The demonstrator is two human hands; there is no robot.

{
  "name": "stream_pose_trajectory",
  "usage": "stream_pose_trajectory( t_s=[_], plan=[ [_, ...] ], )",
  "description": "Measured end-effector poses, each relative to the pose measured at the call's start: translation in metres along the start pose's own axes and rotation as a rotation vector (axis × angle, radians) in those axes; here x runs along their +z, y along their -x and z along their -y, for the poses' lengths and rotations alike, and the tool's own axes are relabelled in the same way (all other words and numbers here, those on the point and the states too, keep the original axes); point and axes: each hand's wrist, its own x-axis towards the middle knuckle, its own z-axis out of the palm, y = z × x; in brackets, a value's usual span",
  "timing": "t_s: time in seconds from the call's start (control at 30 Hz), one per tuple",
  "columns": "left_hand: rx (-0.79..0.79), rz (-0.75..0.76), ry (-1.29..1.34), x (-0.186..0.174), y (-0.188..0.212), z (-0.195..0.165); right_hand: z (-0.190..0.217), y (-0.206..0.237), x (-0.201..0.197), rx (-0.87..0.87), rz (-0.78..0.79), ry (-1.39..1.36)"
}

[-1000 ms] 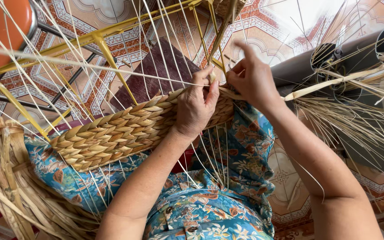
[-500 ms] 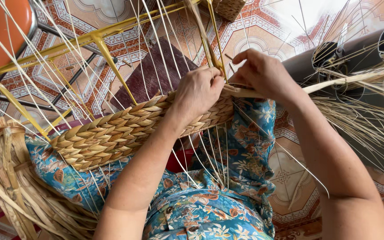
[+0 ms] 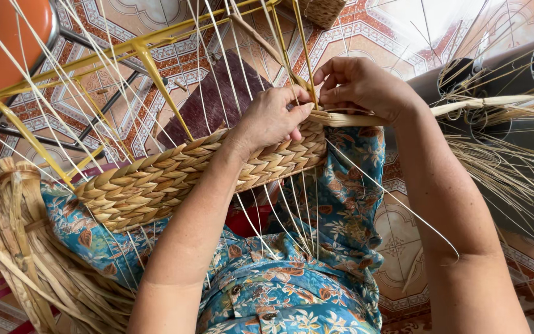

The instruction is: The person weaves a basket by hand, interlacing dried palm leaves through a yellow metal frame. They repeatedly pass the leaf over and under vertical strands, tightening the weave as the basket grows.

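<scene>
Weaving step under way: the left hand (image 3: 270,120) presses flat on the braided straw-coloured woven basket band (image 3: 174,179) across the lap, while right hand (image 3: 360,86) fingers pinch a flat dried fibre strand (image 3: 347,117) at its rim. Next, I'd judge, that strand needs tucking between the thin pale upright stakes (image 3: 292,37).

The person wears a blue garment (image 3: 292,291) with a print of orange and white flowers and small buttons in front. Both arms are bare, and the left hand (image 3: 273,117) and right hand (image 3: 360,86) carry no rings.

Both forearms reach forward and meet. The left hand (image 3: 273,117) lies palm down, fingers curled; the right hand (image 3: 360,86) pinches with thumb and fingertips just beside it.
</scene>
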Motion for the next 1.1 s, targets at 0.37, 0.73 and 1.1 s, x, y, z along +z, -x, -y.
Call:
stream_pose_trajectory(
  t_s=[0.37,0.73,1.1],
  plan=[
    [-0.002,-0.120,0.159,0.007,0.003,-0.011,0.010,-0.011,0.017,-0.046,-0.146,0.208],
    [0.188,-0.343,0.231,0.010,0.012,0.014,-0.036,0.012,0.002,-0.367,-0.358,-0.640],
    [0.753,-0.726,-0.517,0.013,0.020,0.024,0.011,0.008,0.007,0.060,-0.329,0.136]
  ],
)
